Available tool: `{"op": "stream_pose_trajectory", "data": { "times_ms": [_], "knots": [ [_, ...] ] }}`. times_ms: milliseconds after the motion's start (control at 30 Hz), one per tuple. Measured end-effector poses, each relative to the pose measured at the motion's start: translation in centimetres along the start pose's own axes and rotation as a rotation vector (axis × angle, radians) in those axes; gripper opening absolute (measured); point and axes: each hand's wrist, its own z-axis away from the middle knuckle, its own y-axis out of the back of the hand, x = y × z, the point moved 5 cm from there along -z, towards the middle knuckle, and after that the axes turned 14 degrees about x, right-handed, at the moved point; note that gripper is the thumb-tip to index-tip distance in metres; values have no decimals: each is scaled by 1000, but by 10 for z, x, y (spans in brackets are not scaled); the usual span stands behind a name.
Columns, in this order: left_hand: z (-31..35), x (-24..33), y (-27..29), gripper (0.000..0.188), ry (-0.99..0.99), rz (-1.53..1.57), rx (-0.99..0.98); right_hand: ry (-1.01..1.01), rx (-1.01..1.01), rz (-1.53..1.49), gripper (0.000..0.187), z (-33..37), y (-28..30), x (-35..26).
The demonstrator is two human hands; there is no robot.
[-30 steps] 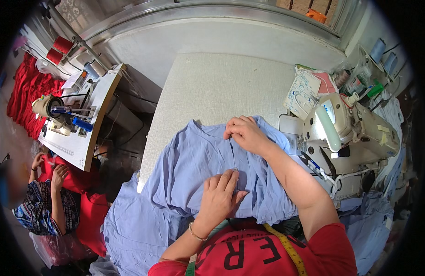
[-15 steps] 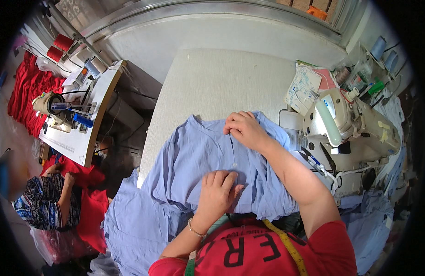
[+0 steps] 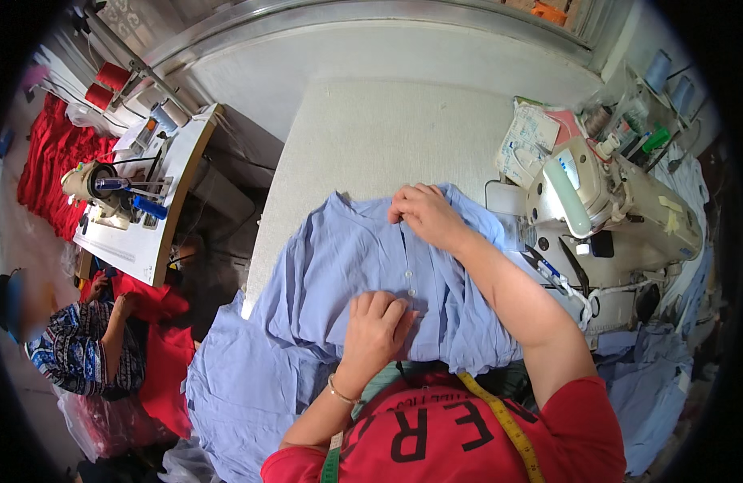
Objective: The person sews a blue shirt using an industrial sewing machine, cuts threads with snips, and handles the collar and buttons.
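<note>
A light blue shirt (image 3: 323,278) lies spread over the near part of the pale table, its neckline toward the far side. Small pale buttons (image 3: 410,283) run down its front opening. At the top of that opening, by the neckline, my right hand (image 3: 426,216) is closed, pinching the edge of the cloth. Lower on the front, just left of the opening, my left hand (image 3: 375,328) has its fingers bent and thumb close to them, gripping cloth near the buttons. Its fingertips are partly hidden.
A sewing machine (image 3: 584,193) stands right, with scissors (image 3: 576,262) and a pen near it. Papers (image 3: 528,149) lie behind. More blue cloth (image 3: 234,378) hangs off the table's left. Further left, a co-worker (image 3: 90,346) handles red fabric beside another machine (image 3: 98,189).
My left hand has shifted slightly left along the front, and more of the buttons shows. My right hand keeps its pinch by the neckline. The view has moved a little.
</note>
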Motion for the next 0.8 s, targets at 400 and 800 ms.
{"op": "stream_pose_trajectory", "data": {
  "times_ms": [400,800],
  "knots": [
    [1,0,2,23,-59,17,97,-109,63,-135,21,-4,0,7],
    [1,0,4,21,-55,23,110,-267,59,-482,22,-3,1,19]
  ]
}}
